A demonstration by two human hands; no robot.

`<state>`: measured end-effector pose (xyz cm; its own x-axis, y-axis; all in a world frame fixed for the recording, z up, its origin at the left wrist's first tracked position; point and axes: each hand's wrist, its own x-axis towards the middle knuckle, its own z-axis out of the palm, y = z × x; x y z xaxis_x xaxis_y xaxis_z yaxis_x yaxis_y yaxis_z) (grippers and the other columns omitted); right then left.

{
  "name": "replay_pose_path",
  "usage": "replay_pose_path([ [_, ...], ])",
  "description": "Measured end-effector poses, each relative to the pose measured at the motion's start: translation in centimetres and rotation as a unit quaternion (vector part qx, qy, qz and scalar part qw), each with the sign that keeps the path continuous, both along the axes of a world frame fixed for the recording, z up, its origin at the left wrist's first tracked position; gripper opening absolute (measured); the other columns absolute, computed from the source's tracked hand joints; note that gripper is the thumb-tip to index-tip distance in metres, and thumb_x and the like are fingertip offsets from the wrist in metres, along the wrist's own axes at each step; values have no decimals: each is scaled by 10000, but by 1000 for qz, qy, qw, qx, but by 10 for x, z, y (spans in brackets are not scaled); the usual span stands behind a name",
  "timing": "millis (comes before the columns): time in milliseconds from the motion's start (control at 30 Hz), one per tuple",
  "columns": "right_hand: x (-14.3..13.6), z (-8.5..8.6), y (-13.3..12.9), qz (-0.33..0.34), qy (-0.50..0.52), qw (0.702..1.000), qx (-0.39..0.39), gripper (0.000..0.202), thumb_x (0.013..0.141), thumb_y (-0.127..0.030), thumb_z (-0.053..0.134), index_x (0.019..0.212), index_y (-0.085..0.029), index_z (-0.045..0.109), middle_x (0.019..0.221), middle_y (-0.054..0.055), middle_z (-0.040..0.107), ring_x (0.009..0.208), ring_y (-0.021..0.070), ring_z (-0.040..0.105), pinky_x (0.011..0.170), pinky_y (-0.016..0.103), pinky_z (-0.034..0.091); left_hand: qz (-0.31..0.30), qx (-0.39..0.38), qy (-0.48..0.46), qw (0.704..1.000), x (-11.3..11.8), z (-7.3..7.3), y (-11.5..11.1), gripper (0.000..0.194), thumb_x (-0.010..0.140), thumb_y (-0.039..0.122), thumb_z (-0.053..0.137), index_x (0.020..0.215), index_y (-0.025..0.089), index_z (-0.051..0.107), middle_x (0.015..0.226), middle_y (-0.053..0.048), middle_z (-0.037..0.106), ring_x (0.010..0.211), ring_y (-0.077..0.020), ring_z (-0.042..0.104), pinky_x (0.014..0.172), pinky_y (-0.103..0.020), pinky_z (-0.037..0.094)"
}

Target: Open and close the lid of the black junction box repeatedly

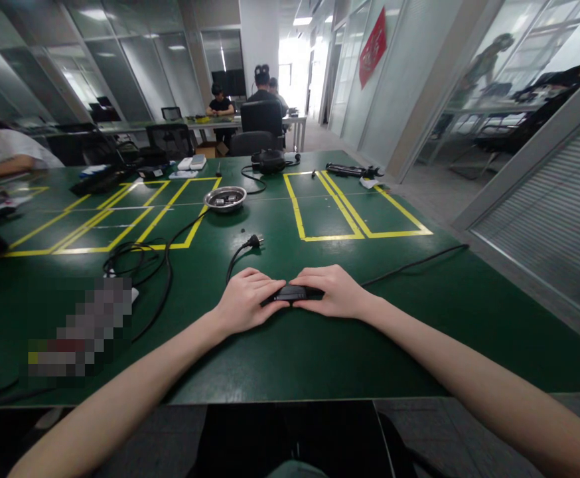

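Between my two hands, low over the green table (270,365), is a small black device (291,293). My left hand (247,299) grips its left end, with thumb and fingers pinched round it. The right end is pinched the same way by my right hand (334,291). A black cable (414,264) runs off to the right from behind my right hand. Behind my left hand a black plug (255,241) lies on the table, its short cord curving down toward that hand.
A metal bowl (225,198) holding small metal parts stands further back. Coiled black cable (138,255) and a blurred-out object (83,328) lie at left. At the back are a black headset-like object (269,160) and a black tool (350,170). A person (8,149) sits at far left.
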<state>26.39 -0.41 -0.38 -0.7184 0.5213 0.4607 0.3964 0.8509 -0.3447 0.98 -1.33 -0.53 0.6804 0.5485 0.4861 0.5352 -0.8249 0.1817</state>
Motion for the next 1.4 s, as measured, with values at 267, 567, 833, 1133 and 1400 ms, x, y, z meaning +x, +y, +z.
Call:
replay_pose_path([
  [267, 4, 0, 2, -19, -3, 1000, -19, 299, 948, -425, 705, 1155, -213, 745, 1000, 85, 764, 885, 221, 726, 759, 298, 537, 7, -53, -24, 998, -2, -3, 1, 321, 967, 432, 690, 1202, 218, 735, 985, -74, 812, 874, -226, 769, 896, -385, 575],
  [567, 5, 3, 2, -34, -10, 998, -53, 271, 925, -391, 743, 1101, -185, 735, 987, 87, 761, 881, 231, 726, 767, 314, 527, 37, -92, -38, 994, -3, -2, 4, 306, 895, 449, 778, 1100, 222, 757, 950, -55, 807, 843, -236, 747, 893, -391, 554],
  [833, 1, -1, 4, -30, -38, 999, -16, 194, 921, -285, 729, 1072, -164, 719, 973, 96, 769, 883, 240, 723, 768, 329, 528, 41, -84, -5, 996, 0, 0, 1, 359, 884, 453, 772, 1164, 233, 722, 1031, -67, 802, 909, -254, 746, 840, -371, 553],
  [1133, 0, -4, 0, -5, -34, 998, 60, 220, 991, -377, 649, 1035, -168, 698, 890, 78, 764, 818, 215, 718, 717, 310, 517, -5, -27, 2, 1000, 3, 0, -2, 287, 969, 397, 668, 1144, 173, 709, 941, -77, 791, 822, -226, 743, 787, -348, 554],
  [1400, -1, -2, 0, 1, -52, 991, 123, 239, 1038, -363, 559, 1087, -156, 666, 975, 95, 777, 846, 216, 732, 716, 319, 540, -16, -3, 3, 1000, 3, 0, -4, 367, 1031, 456, 550, 1155, 149, 707, 950, -115, 787, 831, -238, 745, 772, -355, 574],
])
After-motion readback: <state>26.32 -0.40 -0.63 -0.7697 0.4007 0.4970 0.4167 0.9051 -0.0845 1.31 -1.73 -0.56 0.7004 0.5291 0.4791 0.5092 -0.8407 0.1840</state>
